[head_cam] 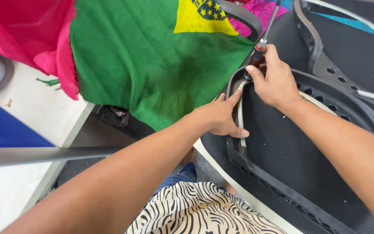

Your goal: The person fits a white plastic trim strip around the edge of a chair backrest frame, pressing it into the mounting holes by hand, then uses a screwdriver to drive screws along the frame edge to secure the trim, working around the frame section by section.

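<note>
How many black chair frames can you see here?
2: one mesh frame under both hands, pressed by the left hand; another frame behind it at top right. More may be hidden by the cloth.

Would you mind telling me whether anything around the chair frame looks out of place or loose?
Yes: a pale plastic strip stands partly out of the black mesh chair frame edge, beside the left hand. The right hand holds a dark-handled screwdriver at its top end.

The right hand (275, 80) hides most of the screwdriver (259, 47) handle; its shaft leaves the frame at the top.
</note>
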